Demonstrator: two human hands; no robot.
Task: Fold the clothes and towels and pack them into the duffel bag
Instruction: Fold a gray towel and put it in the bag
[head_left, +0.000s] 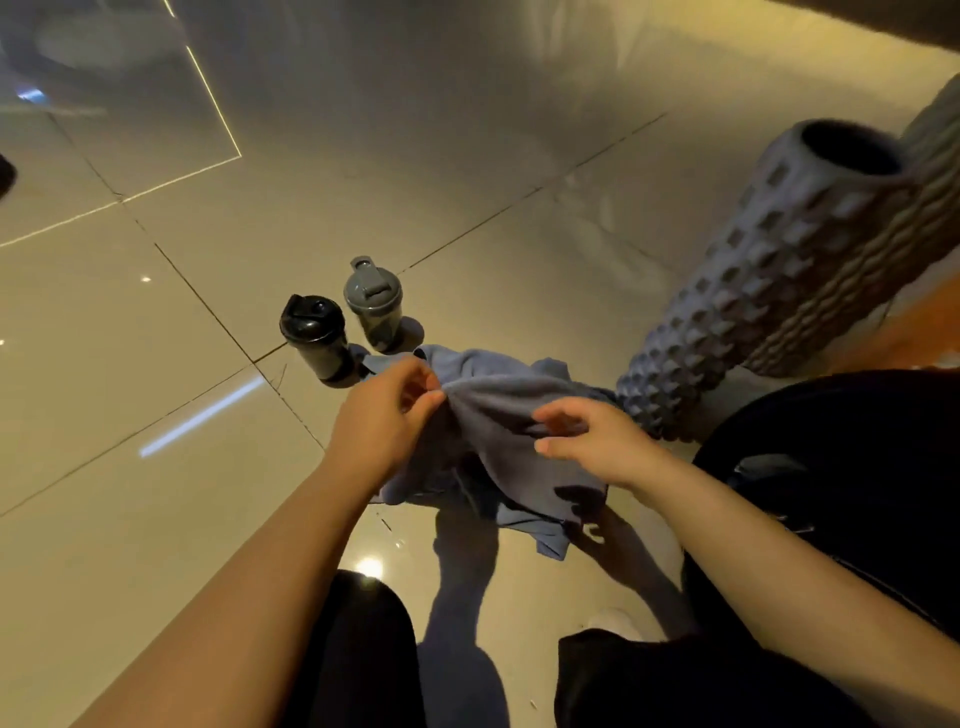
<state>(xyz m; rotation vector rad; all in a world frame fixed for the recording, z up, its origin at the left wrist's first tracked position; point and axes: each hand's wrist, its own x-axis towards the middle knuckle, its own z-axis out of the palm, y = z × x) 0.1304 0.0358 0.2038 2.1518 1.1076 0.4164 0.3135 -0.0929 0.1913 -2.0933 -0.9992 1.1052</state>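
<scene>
A crumpled blue-grey towel (498, 415) hangs above the tiled floor in front of me. My left hand (384, 410) pinches its upper edge between thumb and fingers. My right hand (592, 439) is at the towel's right side with fingers extended and slightly bent, touching the cloth; whether it grips is unclear. A black duffel bag (852, 478) lies at my right, partly hidden by my right arm. The towel's lower end droops toward the floor.
Two shaker bottles stand on the floor beyond the towel, one with a black lid (314, 335), one grey (374, 304). A knobbly grey foam roller (769, 280) leans at the right with a second ribbed one (883, 270) behind it. My knees in black shorts (363, 654) are below.
</scene>
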